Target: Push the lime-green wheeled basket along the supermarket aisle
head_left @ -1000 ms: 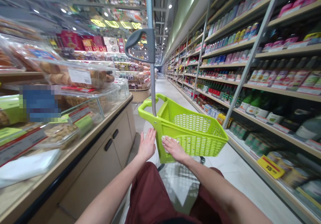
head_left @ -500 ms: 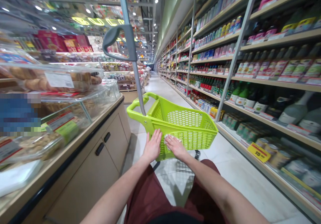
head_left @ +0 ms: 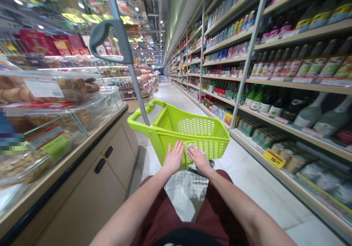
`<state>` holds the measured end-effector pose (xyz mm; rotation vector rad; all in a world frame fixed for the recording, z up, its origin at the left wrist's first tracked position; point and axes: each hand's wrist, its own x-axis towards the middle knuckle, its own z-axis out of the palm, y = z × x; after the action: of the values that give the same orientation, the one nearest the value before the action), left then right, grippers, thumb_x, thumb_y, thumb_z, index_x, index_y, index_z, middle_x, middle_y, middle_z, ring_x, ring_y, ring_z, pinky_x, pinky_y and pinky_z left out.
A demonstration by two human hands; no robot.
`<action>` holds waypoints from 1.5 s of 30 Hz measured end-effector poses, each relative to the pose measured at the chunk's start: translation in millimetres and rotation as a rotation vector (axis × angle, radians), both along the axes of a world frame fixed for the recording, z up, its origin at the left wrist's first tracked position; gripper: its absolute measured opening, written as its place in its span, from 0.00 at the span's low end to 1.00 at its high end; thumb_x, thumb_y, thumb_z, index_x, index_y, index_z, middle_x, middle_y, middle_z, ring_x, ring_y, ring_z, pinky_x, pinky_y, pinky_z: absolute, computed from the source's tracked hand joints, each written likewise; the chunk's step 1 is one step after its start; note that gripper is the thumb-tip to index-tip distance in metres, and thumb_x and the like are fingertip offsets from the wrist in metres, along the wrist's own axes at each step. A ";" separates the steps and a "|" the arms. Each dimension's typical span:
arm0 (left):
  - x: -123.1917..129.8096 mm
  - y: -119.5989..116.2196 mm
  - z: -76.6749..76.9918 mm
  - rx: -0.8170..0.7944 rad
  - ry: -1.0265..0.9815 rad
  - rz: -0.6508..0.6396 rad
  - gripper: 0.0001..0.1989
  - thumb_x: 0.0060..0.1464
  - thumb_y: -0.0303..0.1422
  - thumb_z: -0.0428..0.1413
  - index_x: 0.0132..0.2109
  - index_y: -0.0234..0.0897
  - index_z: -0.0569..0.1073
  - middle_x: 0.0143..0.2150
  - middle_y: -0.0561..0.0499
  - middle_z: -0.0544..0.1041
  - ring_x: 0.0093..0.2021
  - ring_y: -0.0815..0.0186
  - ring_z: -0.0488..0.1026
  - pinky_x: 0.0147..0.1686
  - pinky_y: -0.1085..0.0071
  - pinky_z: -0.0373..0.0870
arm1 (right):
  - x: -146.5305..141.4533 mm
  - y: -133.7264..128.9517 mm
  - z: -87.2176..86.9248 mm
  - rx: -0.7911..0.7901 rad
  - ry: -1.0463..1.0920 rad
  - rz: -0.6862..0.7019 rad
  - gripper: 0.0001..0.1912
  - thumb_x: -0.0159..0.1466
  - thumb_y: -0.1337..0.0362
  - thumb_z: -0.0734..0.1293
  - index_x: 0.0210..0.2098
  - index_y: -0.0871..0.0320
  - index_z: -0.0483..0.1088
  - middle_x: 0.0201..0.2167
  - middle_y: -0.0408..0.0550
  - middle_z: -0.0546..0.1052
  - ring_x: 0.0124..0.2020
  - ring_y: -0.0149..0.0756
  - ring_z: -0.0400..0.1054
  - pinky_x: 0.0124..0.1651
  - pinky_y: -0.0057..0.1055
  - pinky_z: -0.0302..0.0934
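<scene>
A lime-green plastic shopping trolley basket (head_left: 195,126) stands in front of me, its mesh walls showing nothing inside from this angle. My left hand (head_left: 173,158) lies flat against its near wall, fingers spread. Beside it, my right hand (head_left: 198,159) rests on the same wall, with a small white cloth or paper (head_left: 190,148) under the fingertips. A tall metal pole (head_left: 129,66) with a grey curved handle (head_left: 107,35) rises from the basket's left side. My maroon shorts (head_left: 176,209) show below my arms.
To the left stands a glass display counter (head_left: 74,117) of packed baked goods above beige cabinet doors (head_left: 112,154). Shelves of bottles and cans (head_left: 297,84) line the right, with a yellow price tag (head_left: 274,158). A tiled aisle floor (head_left: 247,161) runs ahead.
The view has swung right, so the basket and pole sit further left in the frame. My hands have drawn slightly closer together on the basket, and the shelves have slid past.
</scene>
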<state>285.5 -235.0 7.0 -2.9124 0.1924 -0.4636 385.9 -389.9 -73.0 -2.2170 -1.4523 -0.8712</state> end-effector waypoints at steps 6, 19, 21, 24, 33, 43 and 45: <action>13.1 -14.6 -2.0 0.024 0.083 0.001 0.31 0.47 0.26 0.42 0.60 0.31 0.48 0.64 0.44 0.44 0.63 0.59 0.39 0.57 0.49 0.35 | 8.9 -19.7 24.7 0.110 0.004 -0.020 0.20 0.61 0.74 0.53 0.52 0.57 0.61 0.56 0.49 0.61 0.61 0.38 0.41 0.56 0.46 0.50; 31.9 -57.7 5.2 0.066 0.115 -0.081 0.30 0.47 0.26 0.42 0.60 0.30 0.50 0.63 0.43 0.46 0.63 0.59 0.39 0.58 0.50 0.36 | 10.1 -65.0 -19.8 0.027 0.055 -0.142 0.19 0.61 0.74 0.54 0.50 0.56 0.64 0.53 0.49 0.64 0.60 0.37 0.46 0.54 0.43 0.54; 36.1 -63.8 3.8 0.067 0.111 -0.102 0.30 0.47 0.26 0.42 0.60 0.31 0.49 0.64 0.44 0.46 0.63 0.59 0.39 0.58 0.50 0.36 | 14.3 -74.8 -10.3 0.063 0.041 -0.156 0.20 0.61 0.74 0.54 0.50 0.57 0.63 0.54 0.49 0.63 0.60 0.37 0.45 0.54 0.43 0.53; 43.6 -72.1 6.2 0.053 0.090 -0.115 0.31 0.47 0.26 0.42 0.60 0.31 0.49 0.64 0.44 0.46 0.63 0.59 0.39 0.58 0.50 0.35 | 30.0 -86.6 17.0 0.189 0.014 -0.225 0.21 0.61 0.74 0.53 0.53 0.58 0.60 0.56 0.50 0.59 0.61 0.37 0.40 0.57 0.44 0.49; 49.3 -101.9 5.0 0.054 0.130 -0.185 0.30 0.48 0.27 0.42 0.60 0.31 0.48 0.64 0.45 0.45 0.63 0.59 0.38 0.58 0.51 0.37 | 31.2 -95.7 -14.1 0.055 0.058 -0.273 0.19 0.61 0.72 0.55 0.51 0.58 0.62 0.54 0.51 0.63 0.60 0.40 0.45 0.55 0.45 0.51; 58.1 -107.9 11.1 0.031 0.154 -0.174 0.30 0.47 0.25 0.42 0.60 0.31 0.48 0.64 0.45 0.45 0.63 0.59 0.38 0.58 0.51 0.36 | 51.9 -124.0 26.6 0.296 0.043 -0.337 0.23 0.59 0.76 0.53 0.53 0.60 0.60 0.57 0.53 0.57 0.61 0.39 0.40 0.57 0.46 0.48; 58.8 -110.9 12.5 0.037 0.158 -0.177 0.31 0.47 0.26 0.42 0.60 0.31 0.48 0.64 0.45 0.44 0.63 0.59 0.38 0.58 0.50 0.35 | 55.4 -127.6 19.0 0.300 0.070 -0.349 0.24 0.59 0.77 0.53 0.53 0.60 0.60 0.57 0.53 0.57 0.61 0.39 0.40 0.56 0.46 0.49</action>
<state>344.4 -345.9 19.5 -2.9089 0.4791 -0.2517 441.3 -517.4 -54.0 -2.2712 -0.8480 -1.0294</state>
